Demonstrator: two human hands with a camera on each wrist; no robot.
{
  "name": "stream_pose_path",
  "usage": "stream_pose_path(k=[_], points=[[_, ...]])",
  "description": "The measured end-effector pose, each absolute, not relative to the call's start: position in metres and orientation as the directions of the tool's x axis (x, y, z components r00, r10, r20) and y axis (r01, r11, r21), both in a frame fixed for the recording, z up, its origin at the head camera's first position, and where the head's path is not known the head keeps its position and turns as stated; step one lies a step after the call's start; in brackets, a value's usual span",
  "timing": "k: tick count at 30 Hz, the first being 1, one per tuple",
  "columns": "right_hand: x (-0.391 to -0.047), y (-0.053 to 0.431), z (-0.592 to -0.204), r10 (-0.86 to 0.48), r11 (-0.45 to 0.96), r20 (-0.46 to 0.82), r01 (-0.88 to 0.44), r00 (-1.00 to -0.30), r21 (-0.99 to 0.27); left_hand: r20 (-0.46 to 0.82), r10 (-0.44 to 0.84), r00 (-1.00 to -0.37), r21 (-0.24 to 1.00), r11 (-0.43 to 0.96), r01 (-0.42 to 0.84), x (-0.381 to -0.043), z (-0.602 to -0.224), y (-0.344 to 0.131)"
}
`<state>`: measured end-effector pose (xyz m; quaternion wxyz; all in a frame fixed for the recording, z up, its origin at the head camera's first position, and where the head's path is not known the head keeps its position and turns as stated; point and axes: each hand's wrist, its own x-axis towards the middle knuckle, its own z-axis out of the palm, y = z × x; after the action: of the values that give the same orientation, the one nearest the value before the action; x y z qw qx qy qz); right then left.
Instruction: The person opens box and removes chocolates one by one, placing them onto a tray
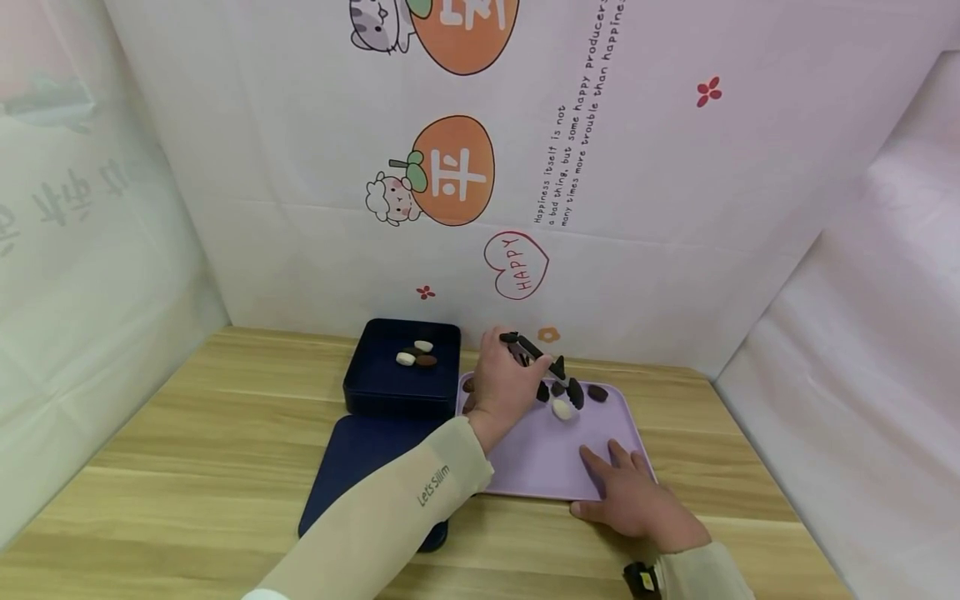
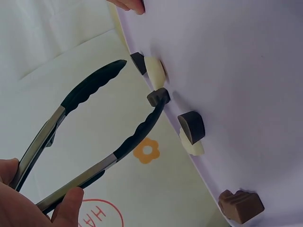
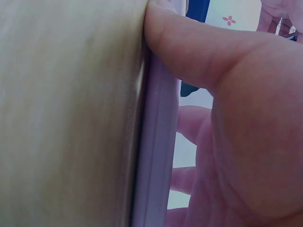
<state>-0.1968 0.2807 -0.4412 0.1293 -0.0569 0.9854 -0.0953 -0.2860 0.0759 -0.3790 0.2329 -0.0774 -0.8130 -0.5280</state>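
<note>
Bright, even light covers the wall cloth (image 1: 300, 150) in the head view, while the left wrist view is dimmer, with faint shadows on the tray (image 2: 251, 109), and the right wrist view blurs the tabletop (image 3: 61, 118).

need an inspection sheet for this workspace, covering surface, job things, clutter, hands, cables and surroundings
surface: wood-grain table
job things: purple tray with dark, brown and white pieces; dark blue box holding more; tongs spread, one tip at a dark piece, contact unclear
clutter: flat dark blue panel in front of the box, partly hidden by the left forearm
left hand: grips the tongs
right hand: on the tray's near right corner, fingers spread
cables: nothing seen
surroundings: white printed sheets
</note>
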Motion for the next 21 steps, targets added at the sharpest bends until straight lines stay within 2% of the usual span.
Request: stream_pose_path(k=[12, 17, 21], points=[[-0.197, 0.279, -0.440, -0.121, 0.978, -0.260, -0.070, -0.958, -0.197, 0.405, -0.137, -0.904, 0.878, 0.334, 0.343, -0.289, -0.362, 0.062], [-0.197, 0.280, -0.441, -0.115, 0.980, -0.266, -0.065, -0.957, -0.188, 0.418, -0.149, -0.896, 0.882, 0.302, 0.361, -0.298, -0.340, 0.034], [-0.197, 0.280, -0.442, -0.121, 0.980, -0.252, -0.074, -0.960, -0.187, 0.470, -0.176, -0.865, 0.864, 0.294, 0.409, -0.306, -0.321, 0.003]])
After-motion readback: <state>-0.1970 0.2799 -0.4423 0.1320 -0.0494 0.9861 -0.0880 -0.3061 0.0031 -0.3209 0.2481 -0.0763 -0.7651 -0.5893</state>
